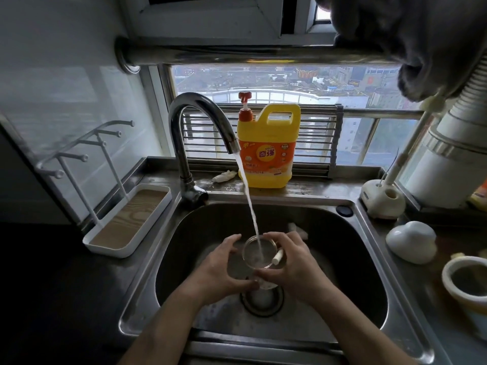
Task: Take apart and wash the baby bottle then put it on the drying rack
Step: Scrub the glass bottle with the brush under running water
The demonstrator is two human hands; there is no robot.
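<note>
The left hand (224,270) and right hand (292,264) grip a clear round plastic baby bottle (250,256) between curled fingers (232,239); tap water (253,206) pours in, a steel drain (262,299) just below them.

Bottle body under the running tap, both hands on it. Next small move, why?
Probably tilt the bottle body to empty it into the sink: water from the faucet runs into its open mouth while left hand and right hand grip it.
</note>
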